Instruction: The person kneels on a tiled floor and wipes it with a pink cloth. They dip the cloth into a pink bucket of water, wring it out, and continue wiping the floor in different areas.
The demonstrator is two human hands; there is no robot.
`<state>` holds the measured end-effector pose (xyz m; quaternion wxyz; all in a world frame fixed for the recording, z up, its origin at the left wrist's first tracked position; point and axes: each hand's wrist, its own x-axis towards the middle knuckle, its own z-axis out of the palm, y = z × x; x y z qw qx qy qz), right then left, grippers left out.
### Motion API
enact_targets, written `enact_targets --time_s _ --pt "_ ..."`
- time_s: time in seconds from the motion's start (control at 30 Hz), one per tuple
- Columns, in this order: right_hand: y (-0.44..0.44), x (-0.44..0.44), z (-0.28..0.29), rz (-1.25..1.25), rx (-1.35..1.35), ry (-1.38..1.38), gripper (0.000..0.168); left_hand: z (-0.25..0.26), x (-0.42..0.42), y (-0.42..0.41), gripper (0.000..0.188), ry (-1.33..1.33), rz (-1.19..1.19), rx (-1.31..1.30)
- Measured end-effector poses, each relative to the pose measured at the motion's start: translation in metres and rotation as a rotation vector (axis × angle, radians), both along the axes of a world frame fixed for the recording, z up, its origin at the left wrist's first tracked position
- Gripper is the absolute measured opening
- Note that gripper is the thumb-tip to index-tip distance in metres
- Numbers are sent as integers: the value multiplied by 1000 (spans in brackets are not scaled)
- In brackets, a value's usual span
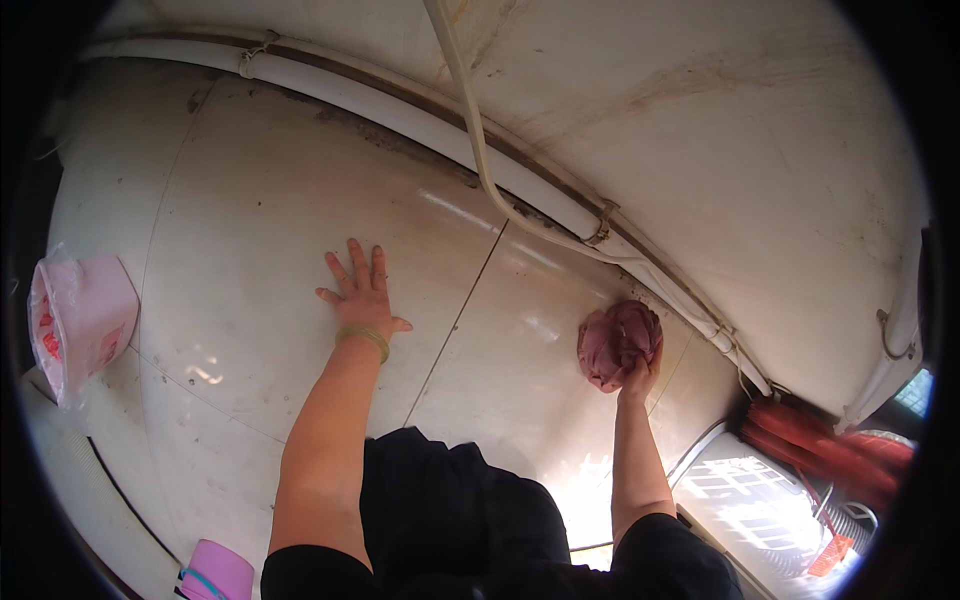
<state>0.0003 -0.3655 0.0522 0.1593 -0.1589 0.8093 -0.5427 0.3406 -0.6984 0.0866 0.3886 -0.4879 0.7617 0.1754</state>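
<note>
A bunched maroon cloth (616,345) is gripped in my right hand (641,375), pressed on the pale tiled floor close to the wall's foot. Some of the fingers are hidden behind the cloth. My left hand (364,296), with a pale green bangle (364,336) at the wrist, lies with fingers spread on the pale floor (262,247), left of the cloth. Nothing is held in it. A dark joint line in the floor runs between the two hands.
A white pipe (525,186) follows the wall's foot, and a pale hose (476,127) crosses it. At the left stands a pink bin (101,315) with a clear plastic liner. A purple bucket (221,571) is at the lower left. Red fabric (817,442) lies at the right.
</note>
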Motion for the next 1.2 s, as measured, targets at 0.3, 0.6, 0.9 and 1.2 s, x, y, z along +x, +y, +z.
enact_targets --time_s 0.3,0.6,0.9,1.2 --pt "-122 142 -52 198 898 503 67 -6 0 2 125 -15 14 -2" --pt "-238 256 -42 483 423 538 59 -10 -5 4 122 -35 -9 -51" --pt "-219 184 38 321 -138 -258 54 -8 -5 6 123 17 24 -28" --pt "-11 -43 -30 -232 217 192 66 -10 -5 4 129 43 2 -41"
